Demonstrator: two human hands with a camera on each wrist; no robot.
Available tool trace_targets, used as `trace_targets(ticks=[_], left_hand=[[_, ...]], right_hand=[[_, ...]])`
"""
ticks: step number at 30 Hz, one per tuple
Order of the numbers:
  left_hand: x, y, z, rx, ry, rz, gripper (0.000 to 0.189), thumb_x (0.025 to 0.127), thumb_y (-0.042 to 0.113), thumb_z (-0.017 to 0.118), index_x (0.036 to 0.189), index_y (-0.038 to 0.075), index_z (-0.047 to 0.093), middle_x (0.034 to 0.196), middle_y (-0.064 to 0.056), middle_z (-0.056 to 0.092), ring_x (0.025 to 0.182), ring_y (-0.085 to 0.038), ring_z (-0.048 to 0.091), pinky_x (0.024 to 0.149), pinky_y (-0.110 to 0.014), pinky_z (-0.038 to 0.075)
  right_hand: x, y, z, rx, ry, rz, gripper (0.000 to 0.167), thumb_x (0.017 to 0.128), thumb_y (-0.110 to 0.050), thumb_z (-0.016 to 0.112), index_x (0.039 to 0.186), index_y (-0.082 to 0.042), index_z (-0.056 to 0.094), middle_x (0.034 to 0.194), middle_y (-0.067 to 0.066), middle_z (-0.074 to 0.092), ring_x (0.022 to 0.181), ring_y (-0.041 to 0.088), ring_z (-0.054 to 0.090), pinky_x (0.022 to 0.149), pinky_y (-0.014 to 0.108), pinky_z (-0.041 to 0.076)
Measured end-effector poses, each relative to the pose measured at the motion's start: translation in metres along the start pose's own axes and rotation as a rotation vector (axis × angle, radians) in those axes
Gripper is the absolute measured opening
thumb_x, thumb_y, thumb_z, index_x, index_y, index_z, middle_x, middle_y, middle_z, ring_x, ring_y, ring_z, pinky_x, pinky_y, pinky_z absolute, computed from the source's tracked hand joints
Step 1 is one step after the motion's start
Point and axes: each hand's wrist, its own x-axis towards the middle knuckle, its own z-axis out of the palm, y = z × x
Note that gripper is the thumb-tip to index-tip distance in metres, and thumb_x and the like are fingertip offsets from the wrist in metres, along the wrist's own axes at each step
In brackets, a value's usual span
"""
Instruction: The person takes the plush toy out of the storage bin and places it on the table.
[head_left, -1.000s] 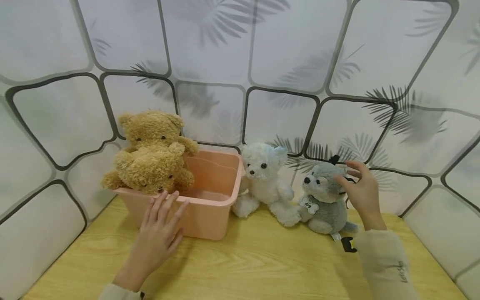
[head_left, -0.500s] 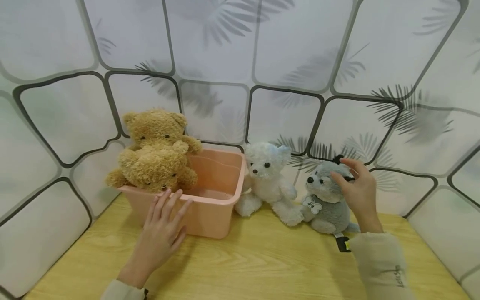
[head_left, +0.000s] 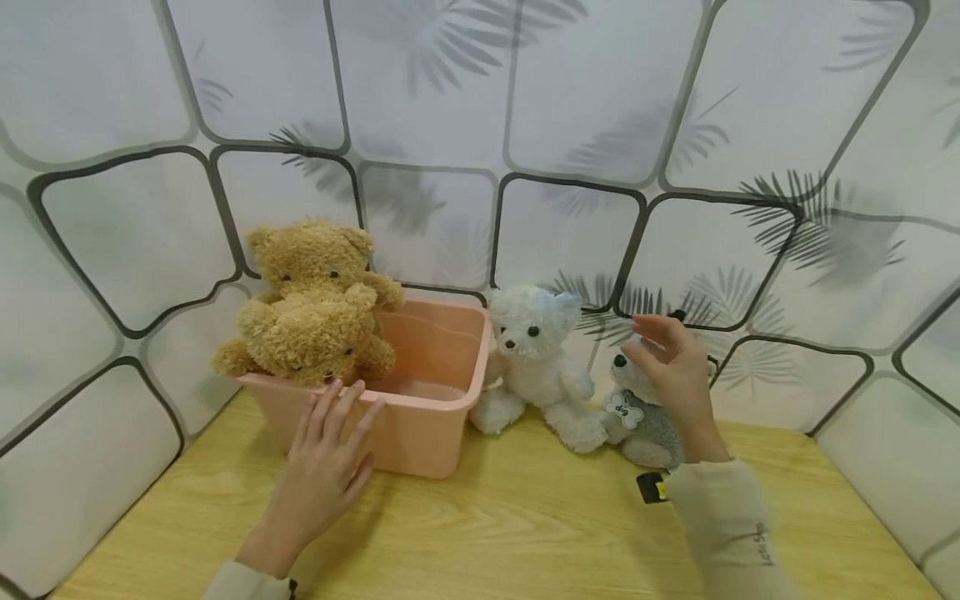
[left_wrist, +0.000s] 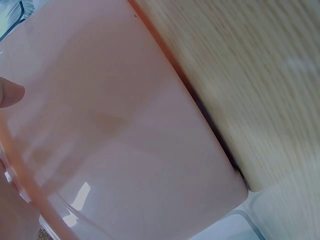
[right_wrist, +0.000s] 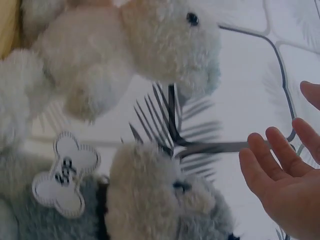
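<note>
My left hand (head_left: 318, 475) rests with extended fingers on the front rim of a pink plastic bin (head_left: 416, 437); in the left wrist view a thumb tip (left_wrist: 11, 93) shows in front of its wall. Two brown teddy bears sit at the bin's left end, one bear (head_left: 307, 254) behind the other bear (head_left: 292, 333). My right hand (head_left: 678, 383) hovers before a grey plush dog (head_left: 660, 429) with a bone-shaped tag (right_wrist: 66, 175), partly hiding its head. Its fingers are loosely bent, apart from the dog and holding nothing in the right wrist view.
A white teddy bear (head_left: 532, 367) sits between the bin and the dog, against the patterned wall (head_left: 427, 108). Everything stands on a wood-grain table (head_left: 480, 533). A small black piece (head_left: 651, 487) shows beside the right sleeve (head_left: 723, 517).
My right hand has moved left, from beside the dog's head to in front of it, covering more of it. The left hand stays at the bin's rim.
</note>
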Motion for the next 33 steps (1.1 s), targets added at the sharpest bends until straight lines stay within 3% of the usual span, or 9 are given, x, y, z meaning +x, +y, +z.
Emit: trace_targets(ticks=[3, 12, 20, 30, 33], left_hand=[[0.000, 0.000, 0.000, 0.003, -0.004, -0.001, 0.056, 0.109, 0.038, 0.026, 0.152, 0.007, 0.042, 0.155, -0.025, 0.036, 0.142, -0.049, 0.030, 0.122, -0.057, 0.011], [0.000, 0.000, 0.000, 0.008, -0.005, -0.001, 0.056, 0.109, 0.039, 0.025, 0.152, 0.008, 0.042, 0.154, -0.026, 0.035, 0.142, -0.049, 0.029, 0.122, -0.057, 0.010], [0.000, 0.000, 0.001, 0.006, 0.002, 0.003, 0.056, 0.109, 0.039, 0.025, 0.151, 0.007, 0.044, 0.154, -0.026, 0.036, 0.142, -0.050, 0.030, 0.123, -0.055, 0.010], [-0.001, -0.001, 0.002, 0.012, 0.003, 0.010, 0.057, 0.108, 0.039, 0.024, 0.152, 0.007, 0.043, 0.154, -0.026, 0.037, 0.142, -0.049, 0.029, 0.123, -0.055, 0.009], [-0.001, -0.001, 0.001, 0.018, -0.004, 0.011, 0.058, 0.108, 0.039, 0.024, 0.152, 0.007, 0.042, 0.154, -0.026, 0.036, 0.143, -0.049, 0.029, 0.123, -0.054, 0.008]], right_hand=[[0.001, -0.004, 0.008, 0.051, -0.041, 0.021, 0.036, 0.093, 0.007, 0.066, 0.128, 0.011, 0.057, 0.115, -0.016, 0.062, 0.108, 0.001, 0.059, 0.094, 0.015, 0.048], [0.002, -0.015, 0.035, 0.192, -0.121, 0.126, 0.033, 0.096, -0.001, 0.065, 0.129, 0.000, 0.060, 0.121, -0.004, 0.065, 0.110, 0.014, 0.061, 0.090, 0.023, 0.052], [-0.003, -0.019, 0.056, 0.311, -0.159, 0.156, 0.036, 0.097, -0.001, 0.064, 0.131, 0.007, 0.056, 0.130, 0.018, 0.060, 0.112, 0.016, 0.061, 0.095, 0.028, 0.052], [-0.004, -0.023, 0.081, 0.467, -0.161, 0.192, 0.033, 0.095, 0.006, 0.063, 0.128, 0.008, 0.057, 0.128, 0.021, 0.061, 0.112, 0.026, 0.063, 0.095, 0.033, 0.053], [-0.005, -0.025, 0.087, 0.486, -0.164, 0.205, 0.034, 0.095, 0.006, 0.063, 0.127, 0.010, 0.057, 0.126, 0.020, 0.063, 0.109, 0.024, 0.065, 0.094, 0.033, 0.053]])
